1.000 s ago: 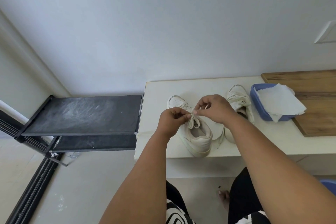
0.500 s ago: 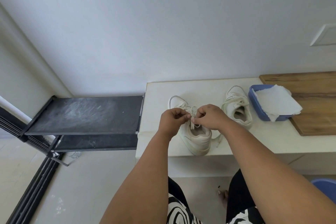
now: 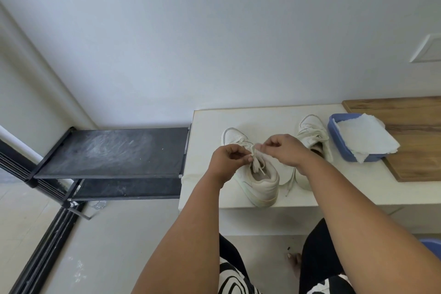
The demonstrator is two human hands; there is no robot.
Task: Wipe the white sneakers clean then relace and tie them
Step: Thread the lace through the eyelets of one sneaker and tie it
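Observation:
Two white sneakers stand on a white bench (image 3: 262, 117), toes toward the wall. The left sneaker (image 3: 260, 181) is the near one, with its heel at the bench's front edge. My left hand (image 3: 226, 157) and my right hand (image 3: 284, 148) hover over its tongue, each pinching part of its white lace (image 3: 256, 162). The lace ends hang down into the shoe opening. The right sneaker (image 3: 312, 133) sits further back, partly hidden by my right wrist, and one loose lace (image 3: 290, 181) trails from it toward the front edge.
A blue tub (image 3: 334, 126) holding a white paper towel (image 3: 367, 136) sits right of the sneakers, beside a wooden board (image 3: 410, 114). A black two-tier shoe rack (image 3: 114, 150) stands left of the bench. My legs and a bare foot show below the bench.
My hands have drawn slightly apart over the left sneaker while still pinching its lace. My right arm has shifted, uncovering more of the right sneaker.

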